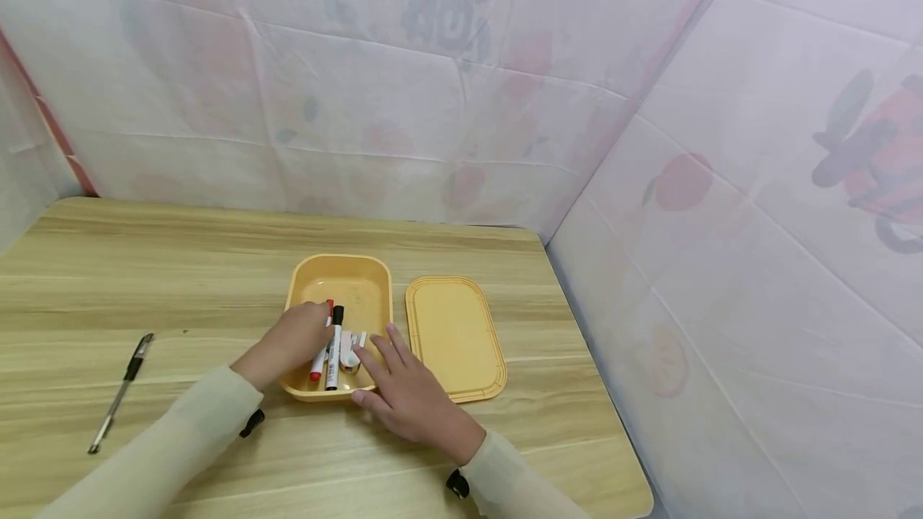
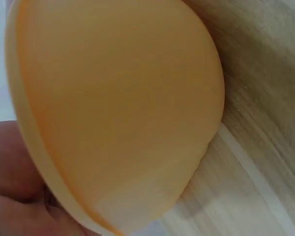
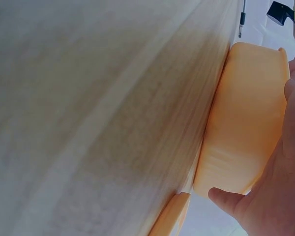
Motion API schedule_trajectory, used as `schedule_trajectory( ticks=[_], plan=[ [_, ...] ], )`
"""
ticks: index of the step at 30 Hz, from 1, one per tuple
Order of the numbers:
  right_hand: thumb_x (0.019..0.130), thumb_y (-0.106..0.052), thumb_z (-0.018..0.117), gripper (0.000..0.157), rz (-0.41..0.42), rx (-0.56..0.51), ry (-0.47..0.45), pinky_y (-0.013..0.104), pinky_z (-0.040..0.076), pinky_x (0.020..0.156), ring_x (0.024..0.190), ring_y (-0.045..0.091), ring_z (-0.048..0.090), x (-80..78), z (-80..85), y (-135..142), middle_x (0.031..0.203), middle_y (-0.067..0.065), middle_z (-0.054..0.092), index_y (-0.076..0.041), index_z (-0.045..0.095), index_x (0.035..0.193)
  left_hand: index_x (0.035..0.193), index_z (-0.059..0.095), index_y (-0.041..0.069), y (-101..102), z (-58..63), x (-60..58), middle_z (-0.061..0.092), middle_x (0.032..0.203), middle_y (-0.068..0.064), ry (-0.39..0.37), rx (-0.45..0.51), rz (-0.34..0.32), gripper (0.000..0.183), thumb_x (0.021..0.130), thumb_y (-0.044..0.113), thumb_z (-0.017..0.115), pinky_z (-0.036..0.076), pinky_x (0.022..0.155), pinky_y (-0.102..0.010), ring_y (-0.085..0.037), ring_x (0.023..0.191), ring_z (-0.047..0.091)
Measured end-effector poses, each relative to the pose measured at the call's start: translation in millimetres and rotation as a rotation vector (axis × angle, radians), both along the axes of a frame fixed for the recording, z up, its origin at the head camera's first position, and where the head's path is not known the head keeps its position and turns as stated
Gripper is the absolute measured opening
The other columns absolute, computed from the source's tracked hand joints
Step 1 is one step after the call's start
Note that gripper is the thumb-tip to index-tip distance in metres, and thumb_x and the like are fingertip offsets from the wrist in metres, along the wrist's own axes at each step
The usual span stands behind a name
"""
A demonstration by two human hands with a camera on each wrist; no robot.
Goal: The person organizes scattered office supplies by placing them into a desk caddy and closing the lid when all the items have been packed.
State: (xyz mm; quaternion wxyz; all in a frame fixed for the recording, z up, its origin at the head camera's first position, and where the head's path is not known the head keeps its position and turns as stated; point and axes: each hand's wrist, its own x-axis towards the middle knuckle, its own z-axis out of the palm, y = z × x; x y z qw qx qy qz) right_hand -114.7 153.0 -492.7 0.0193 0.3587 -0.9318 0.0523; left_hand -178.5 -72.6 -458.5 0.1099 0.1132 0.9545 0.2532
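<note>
While the left hand (image 1: 292, 340) grips two markers (image 1: 328, 345) inside the shallow orange plastic box (image 1: 344, 283), the right hand (image 1: 404, 391), fingers relaxed, steadies its rim. Judged step: filling the box.

**Light wood-grain tabletop: surface contents**

Light wood-grain table (image 1: 216, 263), set against draped walls. Borne directly on it: an open orange plastic rectangular box (image 1: 360, 287); just right of it, a flat orange plastic lid (image 1: 454, 339); well apart at left, a black-and-silver ballpoint pen (image 1: 121, 392).
</note>
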Motion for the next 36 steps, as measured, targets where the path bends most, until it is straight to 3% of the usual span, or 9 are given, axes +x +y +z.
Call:
schedule_trajectory(
  ticks=[7,18,27,36],
  plan=[
    [0.106,-0.059,0.021,0.065,0.005,-0.001,0.008,0.043,0.027,0.123,0.157,0.033,0.007,0.0,-0.5,0.1,0.162,0.008,0.028,-0.025,0.023,0.161,0.118,0.061,-0.016,2.2,-1.8,5.1,0.063,0.09,-0.019,0.056,-0.037,-0.01,0.035,0.096,0.01,0.062,0.053,0.065,-0.038,-0.025,0.072,0.056],
    [0.106,-0.06,0.02,0.065,-0.004,-0.003,0.002,0.043,0.028,0.123,0.157,0.032,0.005,0.3,-2.2,0.9,0.163,0.007,0.027,-0.026,0.021,0.162,0.114,0.063,-0.014,3.9,-3.0,7.0,0.061,0.086,-0.016,0.064,-0.047,0.009,0.031,0.097,0.012,0.063,0.052,0.061,-0.032,-0.022,0.069,0.056],
    [0.105,-0.061,0.017,0.066,-0.01,0.003,-0.014,0.043,0.026,0.123,0.158,0.032,0.004,1.4,-0.3,0.3,0.164,0.007,0.026,-0.029,0.017,0.162,0.125,0.059,-0.016,4.2,-3.6,9.2,0.061,0.095,-0.02,0.081,-0.032,0.017,0.039,0.098,0.012,0.062,0.055,0.066,-0.036,-0.023,0.074,0.056],
    [0.105,-0.06,0.018,0.065,-0.011,0.004,-0.014,0.043,0.028,0.123,0.158,0.031,0.003,1.5,2.6,-0.6,0.164,0.007,0.026,-0.028,0.019,0.162,0.129,0.059,-0.012,4.2,0.1,10.6,0.062,0.108,-0.027,0.212,-0.101,-0.012,0.042,0.097,0.016,0.064,0.058,0.079,-0.05,-0.03,0.084,0.061]
  ],
)
